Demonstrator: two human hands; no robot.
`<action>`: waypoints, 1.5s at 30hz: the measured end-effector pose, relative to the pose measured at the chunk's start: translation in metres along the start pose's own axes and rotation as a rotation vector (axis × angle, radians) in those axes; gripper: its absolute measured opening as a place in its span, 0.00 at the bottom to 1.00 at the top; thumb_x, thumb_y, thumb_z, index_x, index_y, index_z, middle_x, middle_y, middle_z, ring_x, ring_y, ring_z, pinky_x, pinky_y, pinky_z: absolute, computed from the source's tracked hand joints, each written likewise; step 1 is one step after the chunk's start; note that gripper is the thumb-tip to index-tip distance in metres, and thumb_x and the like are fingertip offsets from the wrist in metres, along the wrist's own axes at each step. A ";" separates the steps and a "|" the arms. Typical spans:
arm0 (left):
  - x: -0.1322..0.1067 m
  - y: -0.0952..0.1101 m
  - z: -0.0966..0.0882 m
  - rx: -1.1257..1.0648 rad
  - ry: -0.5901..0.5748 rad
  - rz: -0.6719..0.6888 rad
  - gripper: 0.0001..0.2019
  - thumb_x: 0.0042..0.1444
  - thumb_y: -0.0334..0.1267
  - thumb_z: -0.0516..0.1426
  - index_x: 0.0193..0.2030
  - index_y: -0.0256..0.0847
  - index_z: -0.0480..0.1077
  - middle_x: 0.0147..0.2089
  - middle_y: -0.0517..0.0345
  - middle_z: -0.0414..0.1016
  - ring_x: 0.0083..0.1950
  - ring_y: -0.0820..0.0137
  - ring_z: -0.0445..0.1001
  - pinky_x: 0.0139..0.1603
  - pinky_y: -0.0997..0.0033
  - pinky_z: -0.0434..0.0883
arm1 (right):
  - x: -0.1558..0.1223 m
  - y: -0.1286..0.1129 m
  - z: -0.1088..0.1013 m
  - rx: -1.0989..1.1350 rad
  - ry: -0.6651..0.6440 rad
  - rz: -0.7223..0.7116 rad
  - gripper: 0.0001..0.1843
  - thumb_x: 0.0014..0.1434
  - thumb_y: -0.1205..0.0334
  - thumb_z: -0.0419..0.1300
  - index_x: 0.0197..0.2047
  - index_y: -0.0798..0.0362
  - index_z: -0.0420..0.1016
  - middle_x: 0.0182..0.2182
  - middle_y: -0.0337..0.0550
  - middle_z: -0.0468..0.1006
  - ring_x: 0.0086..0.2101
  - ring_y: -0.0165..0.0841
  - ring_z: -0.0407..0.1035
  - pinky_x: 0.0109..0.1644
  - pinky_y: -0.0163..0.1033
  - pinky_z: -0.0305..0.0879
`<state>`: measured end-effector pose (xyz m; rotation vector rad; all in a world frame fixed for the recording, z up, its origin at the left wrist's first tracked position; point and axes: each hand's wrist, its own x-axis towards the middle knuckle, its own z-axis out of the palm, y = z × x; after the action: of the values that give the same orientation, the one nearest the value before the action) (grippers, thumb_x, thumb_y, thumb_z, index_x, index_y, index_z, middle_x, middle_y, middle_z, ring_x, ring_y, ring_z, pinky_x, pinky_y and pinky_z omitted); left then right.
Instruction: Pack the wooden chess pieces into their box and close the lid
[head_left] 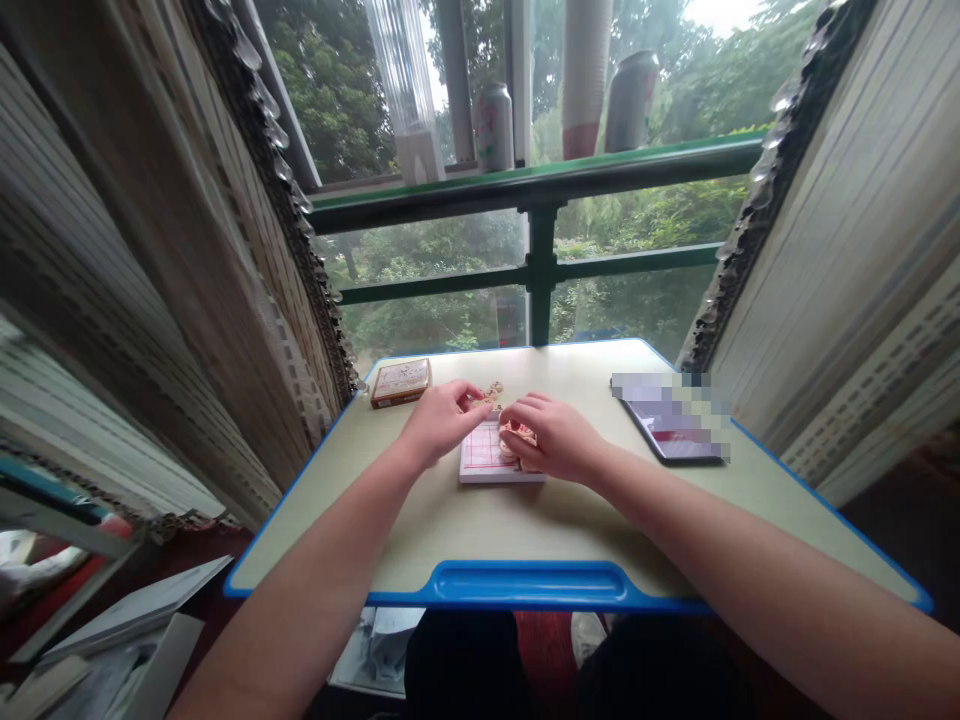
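Observation:
A small white game board with a red grid lies in the middle of a beige table with a blue rim. My left hand is curled at the board's far left corner, its fingertips pinched by small wooden round pieces beyond the board. Over the board's right part rests my right hand, fingers bent down on several wooden pieces; what they grip is hidden.
A brown box lies at the table's far left corner. A dark tablet or phone lies at the right. Beyond the table is a window with green rails, cans and cups on its sill. Curtains hang on both sides.

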<state>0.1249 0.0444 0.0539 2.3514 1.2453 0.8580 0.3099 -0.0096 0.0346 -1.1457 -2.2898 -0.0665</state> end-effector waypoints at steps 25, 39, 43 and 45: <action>-0.053 -0.017 -0.002 0.518 -0.003 -0.481 0.18 0.50 0.55 0.53 0.35 0.42 0.71 0.35 0.51 0.77 0.38 0.60 0.74 0.33 0.69 0.65 | 0.000 0.016 0.005 0.054 -0.061 -0.014 0.27 0.56 0.52 0.57 0.57 0.56 0.67 0.53 0.55 0.70 0.54 0.45 0.62 0.57 0.52 0.62; -0.059 -0.010 0.006 0.635 0.013 -0.410 0.12 0.50 0.36 0.52 0.41 0.41 0.69 0.43 0.50 0.73 0.40 0.60 0.74 0.34 0.67 0.67 | 0.000 0.044 0.004 0.005 -0.018 0.183 0.23 0.58 0.51 0.54 0.53 0.54 0.68 0.49 0.53 0.73 0.51 0.46 0.65 0.53 0.53 0.64; -0.061 -0.009 0.008 0.662 -0.029 -0.447 0.15 0.50 0.38 0.51 0.44 0.39 0.69 0.45 0.46 0.71 0.41 0.59 0.73 0.35 0.65 0.68 | 0.000 0.043 0.004 0.033 -0.028 0.209 0.27 0.57 0.51 0.54 0.57 0.54 0.64 0.49 0.52 0.73 0.50 0.45 0.66 0.53 0.52 0.64; -0.061 -0.012 0.008 0.647 -0.028 -0.444 0.14 0.51 0.38 0.51 0.43 0.39 0.69 0.43 0.47 0.71 0.41 0.59 0.73 0.35 0.66 0.67 | 0.000 0.043 0.004 0.039 -0.030 0.213 0.27 0.57 0.51 0.54 0.58 0.54 0.63 0.49 0.51 0.73 0.49 0.45 0.66 0.52 0.52 0.65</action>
<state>0.0967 0.0004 0.0198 2.3355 2.1714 0.2959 0.3403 0.0190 0.0226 -1.3713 -2.1706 0.0766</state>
